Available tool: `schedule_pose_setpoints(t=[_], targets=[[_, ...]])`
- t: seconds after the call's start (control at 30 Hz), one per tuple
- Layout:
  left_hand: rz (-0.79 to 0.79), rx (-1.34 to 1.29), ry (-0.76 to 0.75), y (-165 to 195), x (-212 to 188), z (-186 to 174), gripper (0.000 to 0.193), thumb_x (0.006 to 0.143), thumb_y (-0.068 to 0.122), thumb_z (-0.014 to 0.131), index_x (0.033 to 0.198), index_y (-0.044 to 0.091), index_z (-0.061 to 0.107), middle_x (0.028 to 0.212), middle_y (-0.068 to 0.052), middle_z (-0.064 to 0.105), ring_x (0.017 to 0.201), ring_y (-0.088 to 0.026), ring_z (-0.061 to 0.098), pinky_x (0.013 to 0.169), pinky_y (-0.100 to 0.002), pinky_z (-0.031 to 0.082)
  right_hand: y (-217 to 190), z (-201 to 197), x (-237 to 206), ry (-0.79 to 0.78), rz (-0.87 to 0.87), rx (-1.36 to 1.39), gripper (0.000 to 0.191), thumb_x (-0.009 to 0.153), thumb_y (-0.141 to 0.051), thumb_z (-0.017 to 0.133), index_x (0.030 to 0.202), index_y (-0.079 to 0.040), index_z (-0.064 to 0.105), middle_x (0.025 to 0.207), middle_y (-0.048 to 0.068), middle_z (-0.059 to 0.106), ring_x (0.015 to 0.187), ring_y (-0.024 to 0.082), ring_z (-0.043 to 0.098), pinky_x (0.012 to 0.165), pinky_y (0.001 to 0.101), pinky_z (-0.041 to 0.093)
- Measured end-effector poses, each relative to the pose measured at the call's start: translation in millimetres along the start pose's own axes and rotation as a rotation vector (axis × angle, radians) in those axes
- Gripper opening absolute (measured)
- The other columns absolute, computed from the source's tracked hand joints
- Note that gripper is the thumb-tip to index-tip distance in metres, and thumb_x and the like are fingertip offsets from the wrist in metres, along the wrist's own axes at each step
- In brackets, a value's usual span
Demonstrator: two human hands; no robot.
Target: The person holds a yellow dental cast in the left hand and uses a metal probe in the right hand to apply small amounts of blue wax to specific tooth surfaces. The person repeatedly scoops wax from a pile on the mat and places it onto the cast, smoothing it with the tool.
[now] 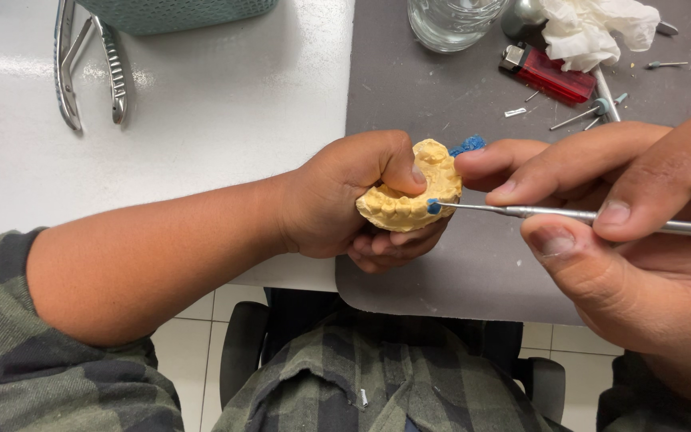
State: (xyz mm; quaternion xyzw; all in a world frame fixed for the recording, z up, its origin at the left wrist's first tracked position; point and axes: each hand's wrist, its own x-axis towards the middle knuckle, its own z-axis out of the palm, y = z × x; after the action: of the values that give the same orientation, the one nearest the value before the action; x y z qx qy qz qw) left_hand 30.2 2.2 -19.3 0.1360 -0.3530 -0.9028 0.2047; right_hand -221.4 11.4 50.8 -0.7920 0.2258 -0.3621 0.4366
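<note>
The yellow dental cast [411,190] sits in our left hand [345,200], fingers curled tight around it just above the grey mat [441,272]. Our right hand [633,224] pinches a thin metal instrument [569,214], whose tip touches a blue wax spot [433,206] on the cast's teeth. A red lighter [549,74] lies well apart.

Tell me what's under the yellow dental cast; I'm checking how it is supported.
The left hand cups the yellow dental cast from below, fingers curled under it and thumb on top. The cast's underside and the palm beneath are covered.
</note>
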Motion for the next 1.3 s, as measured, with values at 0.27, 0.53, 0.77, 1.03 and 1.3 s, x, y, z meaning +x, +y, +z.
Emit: schedule_pose_setpoints(t=[0.27, 0.53, 0.77, 1.03, 1.3], targets=[[-0.006, 0.019, 0.021, 0.2, 0.1, 1.1, 0.042, 0.094, 0.036, 0.037, 0.066, 0.007, 0.05, 0.058, -0.004, 0.044, 0.047, -0.012, 0.034, 0.04, -0.031, 0.025, -1.0, 0.0, 0.3, -0.007, -0.001, -0.013, 0.025, 0.104, 0.001, 0.057, 0.115, -0.016, 0.042, 0.098, 0.011, 0.063, 0.109, 0.028, 0.075, 0.114, 0.0575, 0.059], [0.007, 0.041, 0.031, -0.4, 0.7, 0.9, 0.042, 0.094, 0.036, 0.036, 0.065, 0.008, 0.05, 0.058, -0.004, 0.044, 0.046, -0.012, 0.035, 0.039, -0.031, 0.025, 1.9, -1.1, -1.1, -0.005, 0.011, -0.015, 0.025, 0.104, 0.001, 0.059, 0.115, -0.017, 0.045, 0.095, 0.008, 0.064, 0.107, 0.023, 0.076, 0.116, 0.0564, 0.058], [-0.008, 0.021, 0.044, 0.5, 0.0, 1.5, 0.041, 0.094, 0.035, 0.037, 0.066, 0.008, 0.05, 0.058, -0.004, 0.044, 0.046, -0.012, 0.034, 0.039, -0.03, 0.025, -2.0, -0.1, 1.5, -0.012, 0.023, 0.0, 0.025, 0.103, 0.001, 0.058, 0.114, -0.016, 0.044, 0.098, 0.01, 0.065, 0.111, 0.027, 0.074, 0.115, 0.0572, 0.058], [-0.019, -0.001, 0.029, 0.3, -1.1, 1.0, 0.04, 0.093, 0.036, 0.038, 0.067, 0.007, 0.05, 0.058, -0.004, 0.044, 0.047, -0.012, 0.034, 0.04, -0.031, 0.025, 2.2, -0.5, -5.4, 0.001, 0.024, 0.039, 0.017, 0.108, -0.007, 0.054, 0.117, -0.012, 0.041, 0.104, 0.015, 0.063, 0.115, 0.033, 0.073, 0.112, 0.058, 0.058], [0.099, -0.015, 0.008, 2.0, -3.1, -6.1, 0.036, 0.094, 0.033, 0.04, 0.074, 0.005, 0.052, 0.059, -0.007, 0.046, 0.05, -0.015, 0.035, 0.043, -0.033, 0.028, 15.6, -19.7, 26.1, 0.101, 0.146, -0.166, 0.007, 0.111, -0.001, 0.06, 0.11, -0.003, 0.053, 0.104, 0.019, 0.067, 0.101, 0.028, 0.075, 0.087, 0.0395, 0.068]])
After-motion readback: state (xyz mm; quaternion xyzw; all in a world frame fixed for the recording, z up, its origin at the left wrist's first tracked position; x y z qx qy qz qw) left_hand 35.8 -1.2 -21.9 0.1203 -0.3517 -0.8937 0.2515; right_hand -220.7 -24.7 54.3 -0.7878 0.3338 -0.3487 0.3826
